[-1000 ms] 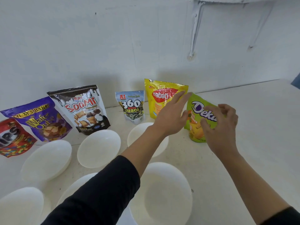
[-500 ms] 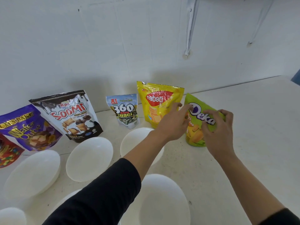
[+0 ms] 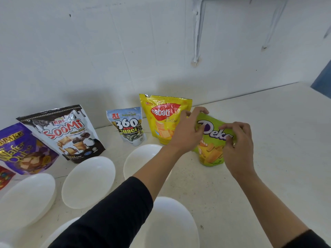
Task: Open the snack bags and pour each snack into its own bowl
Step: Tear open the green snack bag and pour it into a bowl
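Note:
A green Deka bag (image 3: pixel 211 140) stands on the white table at the right end of a row of snack bags. My left hand (image 3: pixel 188 131) grips its upper left edge with curled fingers. My right hand (image 3: pixel 236 140) pinches its upper right edge. To its left stand a yellow Nabati bag (image 3: pixel 163 119), a small 360 Kuaci bag (image 3: pixel 128 126), a black and white Soomi bag (image 3: pixel 66 133) and a purple Wafer Cube bag (image 3: pixel 19 151). Several white bowls lie in front, among them one (image 3: pixel 89 181) below the Soomi bag and one (image 3: pixel 172 226) near my left sleeve.
A red candy bag (image 3: pixel 4 178) is cut off at the left edge. More white bowls (image 3: pixel 25 197) sit at the lower left. The white wall runs right behind the bags. Bare table (image 3: pixel 286 149) stretches to the right of the Deka bag.
Both hands have closed on the top of the Deka bag: the left fingers, straight before, now curl over its left edge. The view has shifted right.

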### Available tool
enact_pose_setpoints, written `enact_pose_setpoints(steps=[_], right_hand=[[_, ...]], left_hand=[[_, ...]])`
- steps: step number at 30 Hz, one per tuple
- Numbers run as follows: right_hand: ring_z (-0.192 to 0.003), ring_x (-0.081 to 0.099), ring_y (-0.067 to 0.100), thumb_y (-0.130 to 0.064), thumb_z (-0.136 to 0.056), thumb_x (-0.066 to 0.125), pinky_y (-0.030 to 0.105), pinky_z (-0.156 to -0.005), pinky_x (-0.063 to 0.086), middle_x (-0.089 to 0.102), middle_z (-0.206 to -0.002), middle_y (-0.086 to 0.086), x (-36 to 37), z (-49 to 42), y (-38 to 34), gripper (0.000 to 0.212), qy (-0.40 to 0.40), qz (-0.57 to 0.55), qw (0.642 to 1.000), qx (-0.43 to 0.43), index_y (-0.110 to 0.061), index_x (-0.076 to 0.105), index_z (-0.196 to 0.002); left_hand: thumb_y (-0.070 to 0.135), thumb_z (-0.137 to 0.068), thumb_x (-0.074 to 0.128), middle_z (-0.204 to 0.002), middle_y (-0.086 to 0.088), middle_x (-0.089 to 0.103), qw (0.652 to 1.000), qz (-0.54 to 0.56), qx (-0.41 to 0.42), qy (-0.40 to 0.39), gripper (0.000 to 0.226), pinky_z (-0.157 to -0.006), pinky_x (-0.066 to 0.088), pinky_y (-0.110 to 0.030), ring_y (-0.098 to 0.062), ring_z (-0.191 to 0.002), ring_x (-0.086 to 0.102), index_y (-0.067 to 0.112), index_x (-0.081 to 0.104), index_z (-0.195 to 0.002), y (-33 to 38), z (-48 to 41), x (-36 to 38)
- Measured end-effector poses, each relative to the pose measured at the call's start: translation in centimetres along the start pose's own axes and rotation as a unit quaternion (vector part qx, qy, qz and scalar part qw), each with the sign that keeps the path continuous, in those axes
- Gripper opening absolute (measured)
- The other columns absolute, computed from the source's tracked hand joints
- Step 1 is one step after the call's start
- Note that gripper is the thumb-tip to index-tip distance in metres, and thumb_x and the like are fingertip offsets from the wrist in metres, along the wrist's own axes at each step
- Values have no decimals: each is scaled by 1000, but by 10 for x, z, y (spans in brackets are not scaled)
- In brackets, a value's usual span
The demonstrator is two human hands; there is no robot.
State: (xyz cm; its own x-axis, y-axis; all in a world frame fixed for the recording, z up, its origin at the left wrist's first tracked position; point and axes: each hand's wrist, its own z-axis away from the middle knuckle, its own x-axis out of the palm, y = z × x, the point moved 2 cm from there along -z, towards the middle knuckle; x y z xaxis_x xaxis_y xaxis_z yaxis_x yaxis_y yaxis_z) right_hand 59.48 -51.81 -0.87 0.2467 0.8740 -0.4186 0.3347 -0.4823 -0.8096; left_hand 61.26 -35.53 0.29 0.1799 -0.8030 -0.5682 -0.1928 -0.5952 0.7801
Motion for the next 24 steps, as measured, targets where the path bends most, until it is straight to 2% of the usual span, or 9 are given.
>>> enact_pose_setpoints(steps=[2, 5, 7, 10, 13, 14, 17, 20, 24], right_hand=[[-102, 53, 14, 18, -88, 51, -1, -75, 40, 47, -116, 10, -3, 0, 0, 37, -2, -5, 1000, 3, -12, 68, -98], [-99, 53, 10, 6, -92, 62, -4, -74, 37, 47, -117, 8, -6, 2, -2, 30, -10, -14, 1000, 17, -23, 69, -94], [-90, 55, 3, 5, -91, 62, -2, -71, 37, 52, -109, 10, -7, 5, -5, 33, -14, -18, 1000, 17, -27, 67, -90], [-85, 58, -5, 6, -90, 62, 4, -65, 42, 56, -97, 9, -9, 10, -15, 34, -15, -30, 999, 1, -27, 65, -89], [-88, 57, -10, 4, -92, 63, 4, -63, 43, 56, -98, 9, -10, 15, -35, 27, -16, -65, 998, -20, -23, 65, -92], [-88, 58, -7, 3, -93, 63, 4, -63, 43, 56, -99, 10, -9, 17, -44, 25, -16, -76, 997, -26, -22, 65, -93], [-88, 57, -1, 3, -93, 62, 4, -66, 41, 57, -99, 10, -4, 25, -75, 24, -14, -113, 992, -52, -21, 65, -92], [-86, 56, 0, 2, -93, 62, 7, -70, 39, 58, -98, 9, 2, 31, -112, 24, -33, -158, 983, -87, -22, 66, -92], [-86, 57, 4, 0, -93, 62, 11, -72, 38, 57, -98, 4, 18, 43, -169, 21, -79, -209, 965, -138, -21, 66, -91]], left_hand=[[15, -99, 59, -116, -9, 46, 1000, -7, 10, 0, 34, -75, 55, -29, -15, -88, 55, 32, 51, -128, -2, 4, -2], [22, -102, 56, -112, -6, 56, 999, 7, 34, -13, 28, -75, 58, -39, -21, -98, 59, 32, 49, -128, -7, 18, -1], [23, -103, 56, -109, -1, 60, 998, 28, 51, -1, 25, -70, 60, -45, -23, -95, 63, 32, 49, -125, -10, 30, -4], [23, -105, 55, -107, 5, 62, 996, 53, 61, 26, 18, -62, 57, -35, -18, -86, 66, 28, 52, -122, -8, 43, -15], [23, -104, 54, -112, 7, 62, 995, 64, 56, 55, 20, -64, 59, -36, -18, -96, 68, 30, 53, -123, 0, 54, -31], [22, -104, 54, -110, 9, 62, 994, 67, 51, 69, 20, -62, 58, -33, -17, -94, 67, 31, 53, -123, 4, 57, -38], [19, -104, 55, -94, 19, 59, 990, 57, 55, 115, 21, -56, 44, -23, -9, -70, 57, 33, 54, -120, 18, 69, -67], [20, -104, 55, -91, 17, 59, 984, 49, 72, 153, 22, -57, 41, -28, -12, -63, 50, 38, 54, -117, 35, 87, -108], [22, -102, 56, -96, 5, 61, 973, 25, 71, 217, 22, -59, 50, -42, -23, -70, 56, 39, 54, -117, 51, 124, -169]])
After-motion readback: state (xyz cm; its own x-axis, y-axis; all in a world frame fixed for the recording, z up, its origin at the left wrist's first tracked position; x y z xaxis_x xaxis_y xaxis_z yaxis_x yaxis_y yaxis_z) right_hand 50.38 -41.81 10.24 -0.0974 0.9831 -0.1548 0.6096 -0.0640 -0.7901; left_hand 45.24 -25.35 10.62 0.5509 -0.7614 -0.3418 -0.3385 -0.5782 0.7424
